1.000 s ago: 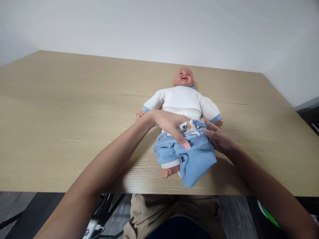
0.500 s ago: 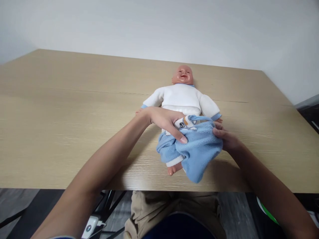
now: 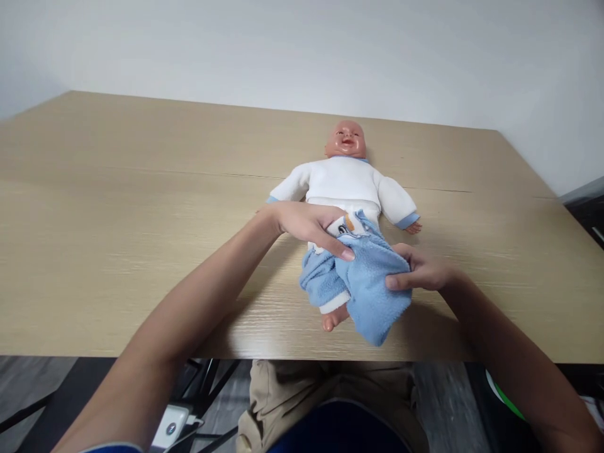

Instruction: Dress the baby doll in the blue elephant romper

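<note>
A baby doll [image 3: 343,179] lies on its back, head away from me, in a white top with blue cuffs. Blue fleece pants [image 3: 370,277] with a printed patch cover its lower body. One pant leg is on, and a bare foot [image 3: 334,318] sticks out of its white cuff; the other leg hangs loose, its foot hidden. My left hand [image 3: 318,228] grips the waistband, thumb outside and fingers hidden inside the cloth. Lower down, my right hand [image 3: 418,269] pinches the side of the loose leg, thumb on top.
The doll lies on a wooden table [image 3: 141,239], close to its front edge. Behind the table stands a white wall [image 3: 302,56]. Below the edge on the left is a white device [image 3: 170,428] with a cable. A dark object [image 3: 587,211] stands beyond the right edge.
My right hand has moved from the waistband down the side of the pants, bringing its thumb onto the loose leg. The waistband has sagged and narrowed. My left hand has hardly moved.
</note>
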The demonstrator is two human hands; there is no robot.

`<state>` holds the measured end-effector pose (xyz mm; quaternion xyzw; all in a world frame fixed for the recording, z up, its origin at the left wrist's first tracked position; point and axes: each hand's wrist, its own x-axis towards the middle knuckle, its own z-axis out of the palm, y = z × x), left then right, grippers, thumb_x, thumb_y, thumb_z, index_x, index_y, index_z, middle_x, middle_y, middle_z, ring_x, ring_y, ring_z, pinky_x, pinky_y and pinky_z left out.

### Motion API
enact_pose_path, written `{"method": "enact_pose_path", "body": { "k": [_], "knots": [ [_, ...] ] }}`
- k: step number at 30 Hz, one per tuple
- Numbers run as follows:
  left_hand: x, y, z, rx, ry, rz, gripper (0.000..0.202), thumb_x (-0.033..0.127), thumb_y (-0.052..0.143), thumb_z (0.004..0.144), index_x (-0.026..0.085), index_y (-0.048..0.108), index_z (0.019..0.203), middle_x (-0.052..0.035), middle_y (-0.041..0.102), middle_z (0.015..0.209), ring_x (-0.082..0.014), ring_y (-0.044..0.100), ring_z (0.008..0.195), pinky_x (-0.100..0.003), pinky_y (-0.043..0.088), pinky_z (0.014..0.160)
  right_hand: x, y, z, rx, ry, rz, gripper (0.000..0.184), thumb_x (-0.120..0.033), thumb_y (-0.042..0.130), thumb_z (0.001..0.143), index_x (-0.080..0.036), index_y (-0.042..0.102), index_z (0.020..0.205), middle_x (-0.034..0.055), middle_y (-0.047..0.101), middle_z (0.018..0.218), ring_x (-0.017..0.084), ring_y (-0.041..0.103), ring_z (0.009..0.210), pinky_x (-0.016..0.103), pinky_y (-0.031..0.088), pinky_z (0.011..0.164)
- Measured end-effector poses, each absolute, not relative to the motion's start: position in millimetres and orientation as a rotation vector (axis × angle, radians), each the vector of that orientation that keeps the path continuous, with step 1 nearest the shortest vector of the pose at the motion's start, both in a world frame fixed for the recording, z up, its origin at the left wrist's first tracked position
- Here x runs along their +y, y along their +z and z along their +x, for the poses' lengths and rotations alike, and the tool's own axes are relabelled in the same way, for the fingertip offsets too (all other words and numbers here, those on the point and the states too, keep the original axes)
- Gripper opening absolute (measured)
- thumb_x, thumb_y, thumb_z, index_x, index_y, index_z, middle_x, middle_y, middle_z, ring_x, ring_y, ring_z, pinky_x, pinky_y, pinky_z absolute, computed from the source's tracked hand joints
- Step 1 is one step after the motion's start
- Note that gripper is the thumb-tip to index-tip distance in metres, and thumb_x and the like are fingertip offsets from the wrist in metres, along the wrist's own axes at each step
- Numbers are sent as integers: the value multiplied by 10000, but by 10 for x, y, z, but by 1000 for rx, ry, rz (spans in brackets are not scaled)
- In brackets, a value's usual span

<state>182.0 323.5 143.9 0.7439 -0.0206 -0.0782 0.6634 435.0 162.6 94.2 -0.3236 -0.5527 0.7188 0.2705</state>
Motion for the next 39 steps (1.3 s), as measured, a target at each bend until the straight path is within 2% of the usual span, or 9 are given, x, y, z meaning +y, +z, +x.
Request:
{"method": "enact_pose_path", "body": {
  "k": [3, 6, 11, 15, 20, 25, 29, 32, 39],
  "knots": [
    [3200, 1423, 1821, -39, -214, 1686, 285, 363, 982, 882, 184, 877, 1078, -58, 894, 1075, -225, 840, 971, -244, 692, 872, 1583, 926, 4317, -1195, 1783, -962, 520, -674, 974, 819, -218, 723, 827, -44, 587, 685, 120, 549, 612, 224, 465, 560],
    [3173, 1423, 1827, -60, -311, 1683, 363, 397, 1034, 812, 184, 877, 1061, -60, 897, 1088, -249, 843, 989, -281, 709, 877, 1590, 935, 4258, -1074, 1763, -1030, 537, -737, 918, 847, -225, 788, 946, 9, 703, 800, 192, 680, 763, 297, 587, 716],
    [3177, 1486, 1805, -38, -240, 1741, 328, 367, 1014, 835, 184, 877, 1070, -58, 895, 1100, -262, 843, 1071, -286, 687, 995, 1615, 996, 4216, -1223, 1777, -1173, 555, -752, 887, 900, -213, 758, 923, -17, 658, 807, 141, 571, 709, 250, 513, 652],
    [3167, 1545, 1799, -71, -221, 1740, 283, 402, 980, 886, 168, 883, 1012, -70, 889, 1065, -266, 834, 1093, -276, 671, 1015, 1599, 1098, 4284, -1627, 1865, -1107, 520, -687, 924, 890, -202, 739, 922, -35, 634, 802, 137, 556, 721, 244, 497, 641],
    [3135, 1532, 1836, -66, -283, 1726, 316, 471, 893, 977, 182, 895, 1105, -69, 883, 1222, -271, 803, 1256, -319, 610, 1189, 1589, 1111, 4346, -1808, 1907, -948, 441, -573, 958, 887, -181, 764, 940, -21, 681, 837, 144, 602, 747, 256, 560, 694],
    [3139, 1459, 1842, -67, -320, 1679, 425, 458, 1022, 830, 187, 885, 1128, -78, 896, 1170, -277, 840, 1129, -313, 697, 1001, 1610, 970, 4392, -1487, 1758, -954, 528, -680, 957, 858, -202, 731, 864, -34, 620, 758, 131, 555, 681, 239, 544, 622],
    [3157, 1413, 1845, -62, -270, 1696, 431, 448, 1057, 780, 200, 887, 1089, -64, 903, 1123, -273, 851, 1110, -315, 702, 1005, 1611, 937, 4368, -1456, 1749, -954, 541, -708, 928, 889, -195, 754, 910, -34, 632, 776, 121, 549, 687, 229, 540, 642],
    [3179, 1403, 1844, -55, -178, 1707, 397, 457, 1046, 792, 179, 890, 1029, -71, 900, 1037, -276, 849, 1115, -308, 693, 1029, 1598, 957, 4351, -1514, 1885, -881, 497, -654, 923, 923, -186, 777, 1004, -32, 660, 809, 118, 576, 716, 208, 531, 650],
    [3140, 1415, 1835, -87, -184, 1655, 339, 462, 946, 925, 161, 892, 1072, -101, 897, 1092, -265, 852, 1102, -288, 698, 997, 1565, 889, 4442, -1603, 2071, -687, 597, -615, 1041, 763, -187, 805, 1105, -11, 741, 874, 131, 658, 752, 223, 585, 722]
  ]
}}
